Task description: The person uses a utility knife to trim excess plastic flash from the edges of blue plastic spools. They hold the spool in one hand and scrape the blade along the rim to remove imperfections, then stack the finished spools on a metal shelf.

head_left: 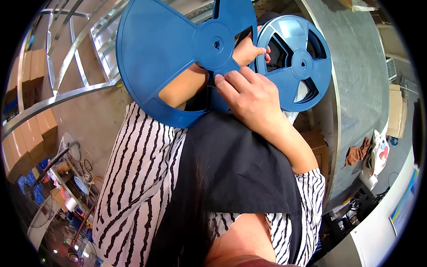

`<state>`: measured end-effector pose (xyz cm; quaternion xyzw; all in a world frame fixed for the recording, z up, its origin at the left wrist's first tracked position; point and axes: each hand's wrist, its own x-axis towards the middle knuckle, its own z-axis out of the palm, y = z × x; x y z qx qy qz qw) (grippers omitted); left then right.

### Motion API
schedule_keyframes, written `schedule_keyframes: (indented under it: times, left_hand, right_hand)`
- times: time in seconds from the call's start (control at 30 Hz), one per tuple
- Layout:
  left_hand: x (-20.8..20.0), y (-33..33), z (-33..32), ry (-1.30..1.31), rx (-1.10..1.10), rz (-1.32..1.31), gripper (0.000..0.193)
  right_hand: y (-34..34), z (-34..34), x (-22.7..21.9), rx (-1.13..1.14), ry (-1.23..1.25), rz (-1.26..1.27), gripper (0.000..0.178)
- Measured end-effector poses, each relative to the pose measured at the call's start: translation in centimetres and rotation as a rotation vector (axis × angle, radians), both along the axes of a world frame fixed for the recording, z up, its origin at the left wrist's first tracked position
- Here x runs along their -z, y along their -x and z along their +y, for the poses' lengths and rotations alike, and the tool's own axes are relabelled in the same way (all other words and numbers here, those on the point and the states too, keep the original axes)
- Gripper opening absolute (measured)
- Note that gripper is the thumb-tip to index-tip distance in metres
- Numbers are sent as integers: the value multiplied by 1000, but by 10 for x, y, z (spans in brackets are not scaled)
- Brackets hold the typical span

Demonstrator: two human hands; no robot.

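A large blue plastic reel (153,49), with wide cut-out windows and a small hub hole, is tilted in front of my body. My right hand (251,91) is closed, its thumb and forefinger pinching the reel beside a lower window. My left forearm runs behind this reel and shows through the window. Partly hidden by it, my left hand (249,51) has its thumb and fingertips closed at the left rim of a second blue reel (291,66). That one looks doubled, with another rim just behind it.
A grey metal-topped table (358,75) stands at the right, with a brown cloth (357,152) and a white printed bag (379,153) on it. Metal rack bars (73,49) rise at the left. Cardboard boxes (29,142), a fan (42,213) and a cluttered bench lie farther left.
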<state>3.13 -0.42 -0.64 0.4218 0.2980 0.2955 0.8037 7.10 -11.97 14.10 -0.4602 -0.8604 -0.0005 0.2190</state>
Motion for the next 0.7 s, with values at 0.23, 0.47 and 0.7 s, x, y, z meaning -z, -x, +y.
schedule_keyframes:
  times: [0.23, 0.47, 0.7]
  left_hand:
    - [7, -5, -3, 11, -78, -57, 69]
    - [8, -3, -2, 1, -53, -51, 72]
    - [9, -4, 0, 48, -18, -55, 71]
  right_hand:
    - [6, -9, -4, -110, 120, -57, 19]
    - [-8, -8, 23, 189, 656, 731, 27]
    - [11, -2, 53, 160, 851, 969, 15]
